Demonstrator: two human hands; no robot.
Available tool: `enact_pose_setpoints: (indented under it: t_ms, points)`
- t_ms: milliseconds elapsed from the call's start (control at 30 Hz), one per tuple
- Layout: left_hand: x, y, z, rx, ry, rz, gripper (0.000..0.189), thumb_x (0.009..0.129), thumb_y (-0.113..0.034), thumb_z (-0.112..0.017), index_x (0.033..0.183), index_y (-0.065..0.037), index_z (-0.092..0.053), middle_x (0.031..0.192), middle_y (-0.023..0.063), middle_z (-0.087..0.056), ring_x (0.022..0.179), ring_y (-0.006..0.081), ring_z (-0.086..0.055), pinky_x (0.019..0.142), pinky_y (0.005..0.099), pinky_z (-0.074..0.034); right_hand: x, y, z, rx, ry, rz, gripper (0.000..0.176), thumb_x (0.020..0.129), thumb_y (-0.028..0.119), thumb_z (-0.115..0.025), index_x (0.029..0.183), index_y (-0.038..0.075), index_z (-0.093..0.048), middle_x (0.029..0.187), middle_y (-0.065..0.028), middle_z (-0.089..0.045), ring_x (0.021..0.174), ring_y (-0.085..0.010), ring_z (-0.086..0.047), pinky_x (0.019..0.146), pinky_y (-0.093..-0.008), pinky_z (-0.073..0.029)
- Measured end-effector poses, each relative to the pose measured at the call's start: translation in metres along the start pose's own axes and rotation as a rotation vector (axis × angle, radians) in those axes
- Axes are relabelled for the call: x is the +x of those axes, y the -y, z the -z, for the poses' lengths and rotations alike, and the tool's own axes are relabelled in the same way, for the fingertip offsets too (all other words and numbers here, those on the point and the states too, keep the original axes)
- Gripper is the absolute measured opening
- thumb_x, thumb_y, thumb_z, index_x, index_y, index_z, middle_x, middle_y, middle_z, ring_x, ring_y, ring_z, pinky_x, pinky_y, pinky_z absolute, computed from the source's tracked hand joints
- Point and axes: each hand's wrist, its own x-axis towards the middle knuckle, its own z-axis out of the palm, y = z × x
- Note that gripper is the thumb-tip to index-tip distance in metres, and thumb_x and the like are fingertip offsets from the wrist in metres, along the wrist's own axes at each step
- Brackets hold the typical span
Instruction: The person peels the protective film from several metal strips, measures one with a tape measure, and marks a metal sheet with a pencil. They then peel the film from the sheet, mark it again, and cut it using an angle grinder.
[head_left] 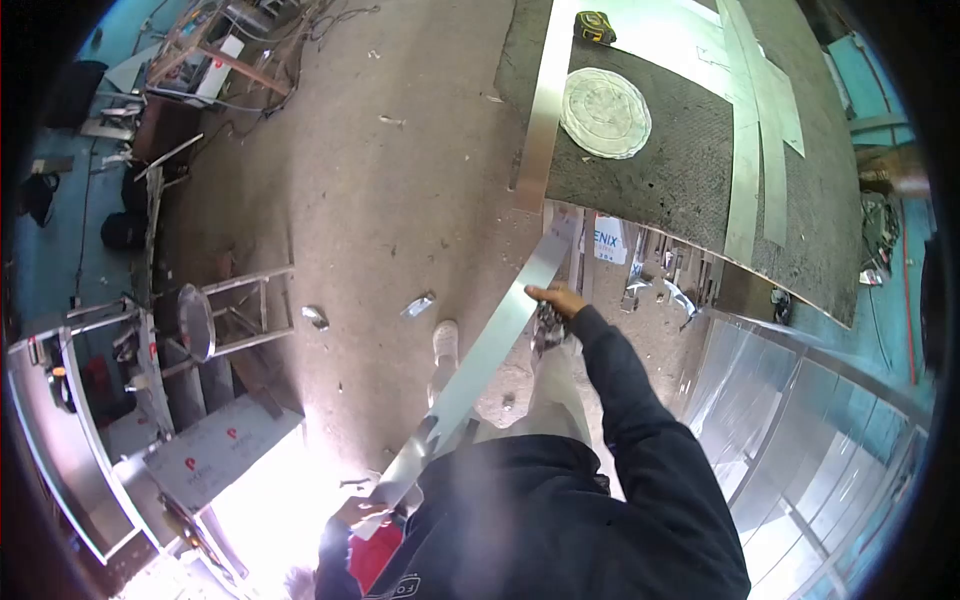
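A long, flat metal strip [485,358] runs diagonally in front of my body, its far end near the corner of the dark-topped table [670,150]. Near its lower end, my left hand [360,510] grips the strip. Higher up, my right hand [558,298] has its fingers closed on the strip's right edge. Another metal strip [548,100] lies along the table's left edge. Beside that one are a round, pale patterned disc [606,113] and a black and yellow tape measure [594,27].
More metal strips [745,170] lie on the table's right part. Metal frames [240,310] and a sheet-topped stand [225,450] are at the left. A glossy panelled frame [800,400] stands at the lower right. Scraps [418,305] lie on the floor.
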Motion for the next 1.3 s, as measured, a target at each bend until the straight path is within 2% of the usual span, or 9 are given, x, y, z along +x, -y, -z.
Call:
enact_pose_setpoints:
  t_ms: [167,367,500,633,800,867,933,1133,1300]
  points:
    - [0.072,-0.051,-0.125,0.223,-0.25,-0.463,0.028,0.095,-0.025,-0.057,0.106,-0.001,-0.066,0.097,0.0114,-0.067,0.085,0.0212,-0.065,0.075,0.0331,-0.051,0.007,0.078,0.093,-0.219,-0.097,0.044,0.056,0.077,0.048,-0.072,0.105,-0.001,-0.068,0.11,-0.0138,-0.066,0.106,-0.0224,-0.059,0.089,-0.0325,-0.045]
    - [0.228,-0.204,-0.212,0.459,-0.323,-0.48,0.042,0.089,-0.032,-0.064,0.114,0.001,-0.064,0.1,0.0132,-0.069,0.089,0.022,-0.064,0.079,0.0345,-0.049,-0.053,-0.086,0.171,-0.002,-0.583,0.314,0.034,0.085,0.025,-0.068,0.106,-0.002,-0.068,0.098,-0.0086,-0.07,0.091,-0.0183,-0.063,0.084,-0.0327,-0.048]
    - [0.383,-0.289,-0.249,0.572,-0.485,-0.905,0.04,0.089,-0.033,-0.062,0.109,0.001,-0.064,0.099,0.0238,-0.067,0.092,0.0401,-0.064,0.081,0.0428,-0.05,-0.227,-0.238,0.161,-0.323,-0.537,-0.022,0.039,0.089,0.039,-0.064,0.085,0.0,-0.071,0.067,-0.0042,-0.063,0.059,-0.0129,-0.055,0.056,-0.0307,-0.044]
    - [0.448,-0.357,-0.293,0.828,-0.488,-0.645,0.04,0.089,-0.025,-0.061,0.107,0.01,-0.06,0.093,0.0241,-0.069,0.089,0.035,-0.068,0.077,0.0421,-0.053,-0.386,-0.318,0.144,0.06,-0.794,-0.367,0.046,0.089,0.045,-0.066,0.08,0.0,-0.069,0.064,-0.0009,-0.059,0.059,-0.0095,-0.053,0.054,-0.0261,-0.04]
    - [0.483,-0.419,-0.356,-0.223,0.002,-0.487,0.049,0.087,-0.025,-0.064,0.118,0.011,-0.052,0.104,0.0289,-0.065,0.098,0.0426,-0.064,0.084,0.0436,-0.054,-0.437,-0.362,0.171,0.406,-0.976,-0.335,0.037,0.088,0.037,-0.07,0.086,0.0,-0.067,0.068,-0.0009,-0.058,0.057,-0.0082,-0.052,0.052,-0.0234,-0.039]
    - [0.503,-0.455,-0.379,0.382,-0.534,-0.976,0.058,0.088,-0.033,-0.064,0.124,0.01,-0.049,0.121,0.0297,-0.057,0.114,0.0423,-0.056,0.094,0.0445,-0.049,-0.422,-0.355,0.192,0.283,-0.991,-0.229,0.037,0.089,0.037,-0.068,0.094,0.0,-0.068,0.069,-0.0008,-0.059,0.058,-0.0096,-0.052,0.056,-0.0237,-0.041]
    - [0.463,-0.49,-0.408,0.879,-0.9,-0.559,0.068,0.088,-0.041,-0.062,0.132,0.008,-0.044,0.133,0.0266,-0.051,0.124,0.0357,-0.049,0.1,0.041,-0.044,-0.405,-0.346,0.209,0.222,-0.977,-0.169,0.034,0.087,0.033,-0.07,0.09,-0.001,-0.069,0.068,-0.0012,-0.059,0.059,-0.0087,-0.051,0.055,-0.0239,-0.039]
    - [0.183,-0.547,-0.451,0.831,0.44,-0.695,0.035,0.093,-0.023,-0.06,0.122,-0.002,-0.061,0.099,0.0121,-0.071,0.077,0.0177,-0.07,0.069,0.0288,-0.057,-0.354,-0.358,0.264,-0.269,-0.854,-0.053,0.026,0.077,0.024,-0.079,0.085,0.0,-0.07,0.064,-0.0006,-0.06,0.057,-0.0072,-0.048,0.053,-0.0235,-0.039]
    - [0.156,-0.711,-0.364,0.784,-0.78,-1.61,0.049,0.09,-0.044,-0.062,0.122,-0.007,-0.061,0.103,0.0087,-0.069,0.096,0.0183,-0.066,0.077,0.0318,-0.052,-0.308,-0.408,0.305,-0.315,-0.908,0.04,0.022,0.082,0.02,-0.073,0.084,0.0,-0.067,0.059,0.0005,-0.055,0.052,-0.0071,-0.046,0.048,-0.0255,-0.036]
